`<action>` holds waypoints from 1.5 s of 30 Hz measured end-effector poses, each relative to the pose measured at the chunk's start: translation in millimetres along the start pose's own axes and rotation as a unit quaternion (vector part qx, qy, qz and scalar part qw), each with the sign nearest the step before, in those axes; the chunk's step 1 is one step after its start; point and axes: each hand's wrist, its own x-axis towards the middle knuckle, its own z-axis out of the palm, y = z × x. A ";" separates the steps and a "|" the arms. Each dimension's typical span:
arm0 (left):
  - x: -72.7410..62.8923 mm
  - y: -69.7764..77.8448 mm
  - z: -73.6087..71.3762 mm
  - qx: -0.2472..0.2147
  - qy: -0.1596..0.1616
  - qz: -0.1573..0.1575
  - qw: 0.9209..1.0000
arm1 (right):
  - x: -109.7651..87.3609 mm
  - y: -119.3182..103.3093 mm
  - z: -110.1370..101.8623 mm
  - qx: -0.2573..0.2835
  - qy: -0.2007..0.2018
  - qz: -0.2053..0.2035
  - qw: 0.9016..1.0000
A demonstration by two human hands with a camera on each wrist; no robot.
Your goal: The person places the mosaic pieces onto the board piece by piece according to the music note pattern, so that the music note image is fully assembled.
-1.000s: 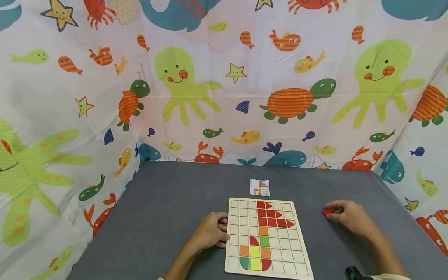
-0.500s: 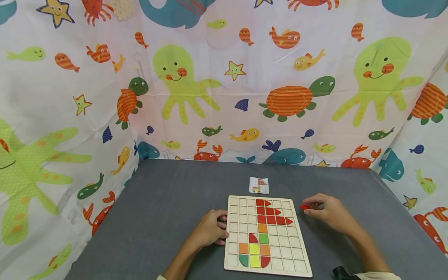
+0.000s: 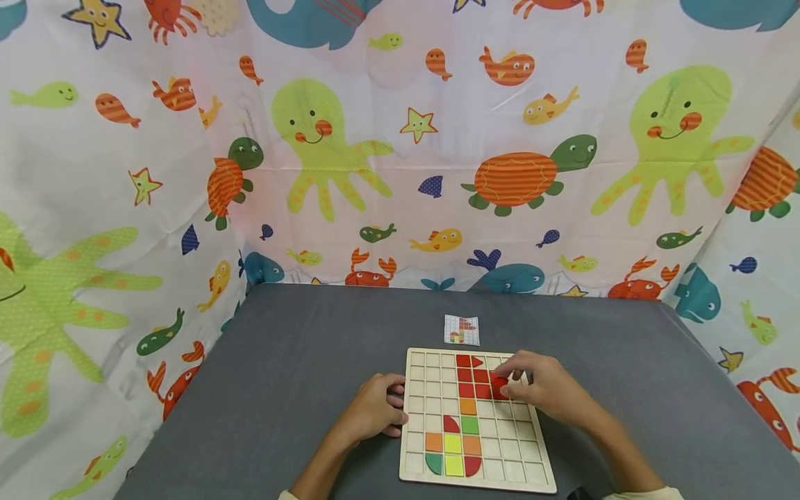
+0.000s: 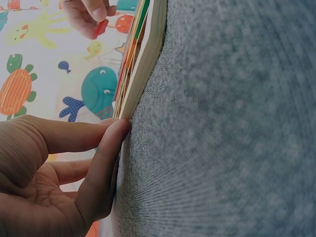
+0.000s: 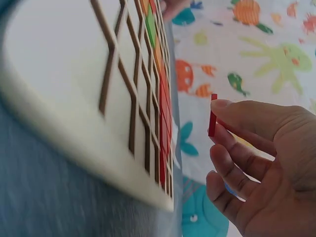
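Note:
A wooden grid board (image 3: 425, 361) lies on the table, with red, orange, yellow and green tiles (image 3: 453, 444) set in some of its squares. At its left edge, my left hand (image 3: 376, 407) grips the rim between thumb and a finger; the left wrist view shows the fingertips (image 4: 118, 123) meeting at the board's side. Over the upper right part of the board, my right hand (image 3: 546, 385) pinches a small red tile (image 5: 213, 116) between thumb and fingers. In the right wrist view this tile is seen edge-on, apart from the board. The right hand hides some red tiles on the board.
Behind the board lies a small printed pattern card (image 3: 462, 330) with a coloured grid. The grey cloth-covered table (image 3: 312, 333) is bounded at the back and sides by a white curtain (image 3: 400, 160) with sea animals.
My right hand has moved left from the table beside the board to above the board, carrying the red tile. The left hand keeps its place at the board's left edge.

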 end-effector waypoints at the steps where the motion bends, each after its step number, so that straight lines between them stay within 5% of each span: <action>1: 0.0 0.3 0.0 0.001 0.000 0.000 1.000 | 1.4 -3.1 2.9 0.000 -0.006 -0.002 1.000; 22: 1.1 1.6 0.1 0.008 0.000 -0.008 1.000 | 24.0 -56.2 56.3 0.027 -0.115 -0.060 0.991; 45: 1.1 1.3 0.1 0.003 -0.001 -0.011 1.000 | 31.5 -64.8 76.0 0.043 -0.152 -0.054 0.986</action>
